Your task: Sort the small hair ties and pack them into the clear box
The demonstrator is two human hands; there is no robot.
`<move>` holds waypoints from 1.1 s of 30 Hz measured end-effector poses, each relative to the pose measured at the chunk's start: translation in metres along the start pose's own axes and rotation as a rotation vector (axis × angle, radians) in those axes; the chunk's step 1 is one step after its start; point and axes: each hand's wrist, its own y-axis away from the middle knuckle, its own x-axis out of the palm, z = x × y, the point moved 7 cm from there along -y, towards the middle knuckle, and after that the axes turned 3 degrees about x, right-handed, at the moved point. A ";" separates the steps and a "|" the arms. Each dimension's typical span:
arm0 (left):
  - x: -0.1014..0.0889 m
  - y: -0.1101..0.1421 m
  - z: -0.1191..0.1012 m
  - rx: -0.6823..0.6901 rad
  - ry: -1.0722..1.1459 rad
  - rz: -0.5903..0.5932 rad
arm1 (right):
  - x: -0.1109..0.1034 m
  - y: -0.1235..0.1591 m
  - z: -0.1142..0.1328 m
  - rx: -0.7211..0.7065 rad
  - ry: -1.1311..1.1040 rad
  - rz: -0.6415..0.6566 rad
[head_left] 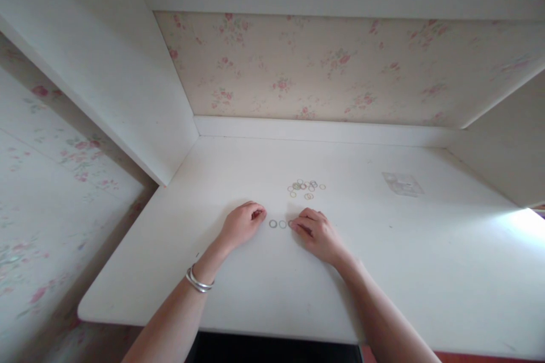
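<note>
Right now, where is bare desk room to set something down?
Free: between ring cluster and back ledge; between that cluster and plastic bag. Crowded: the cluster itself, and the row of three rings between left hand and right hand.

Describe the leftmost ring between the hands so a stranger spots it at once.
On the white desk, between the left hand and right hand, three rings lie in a row. Take the left-end ring, nearest the left hand; it looks thicker and darker than the middle ring.

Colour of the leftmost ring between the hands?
Leftmost ring: dark greyish, seen best in the head view.
</note>
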 end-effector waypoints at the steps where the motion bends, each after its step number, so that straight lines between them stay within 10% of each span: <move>1: 0.000 0.000 0.000 -0.002 0.000 0.000 | -0.002 0.000 -0.002 0.019 -0.011 -0.025; 33: 0.002 0.000 0.000 -0.001 -0.017 0.026 | 0.026 -0.011 0.037 -0.067 -0.045 0.023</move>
